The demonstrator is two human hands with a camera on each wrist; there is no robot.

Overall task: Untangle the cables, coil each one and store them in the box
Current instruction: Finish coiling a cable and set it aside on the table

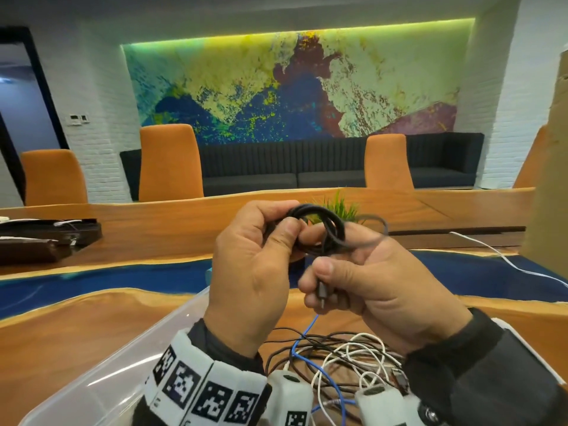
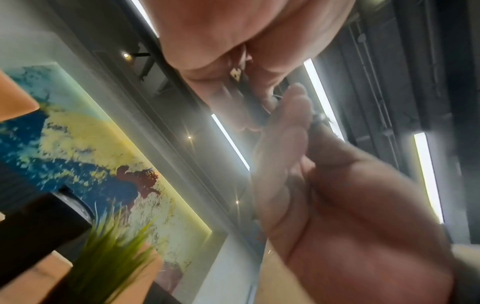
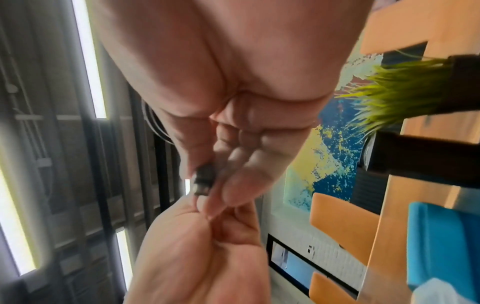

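A black cable [image 1: 334,229], wound into a small coil, is held up over the table in front of me. My left hand [image 1: 285,223] grips the coil with thumb and curled fingers. My right hand [image 1: 319,281] pinches the cable's plug [image 1: 322,293] just below the coil. The plug [image 3: 205,181] shows between the right thumb and fingers in the right wrist view, and the plug [image 2: 237,74] also appears in the left wrist view. A tangle of white, black and blue cables [image 1: 347,355] lies on the table under my wrists. The clear plastic box [image 1: 101,373] stands at the lower left.
A white cable [image 1: 507,263] trails across the table at the right, beside a tall cardboard box [image 1: 550,155]. A small green plant [image 1: 339,207] stands behind my hands. Dark cases [image 1: 46,241] lie at the far left. Orange chairs [image 1: 170,162] line the far side.
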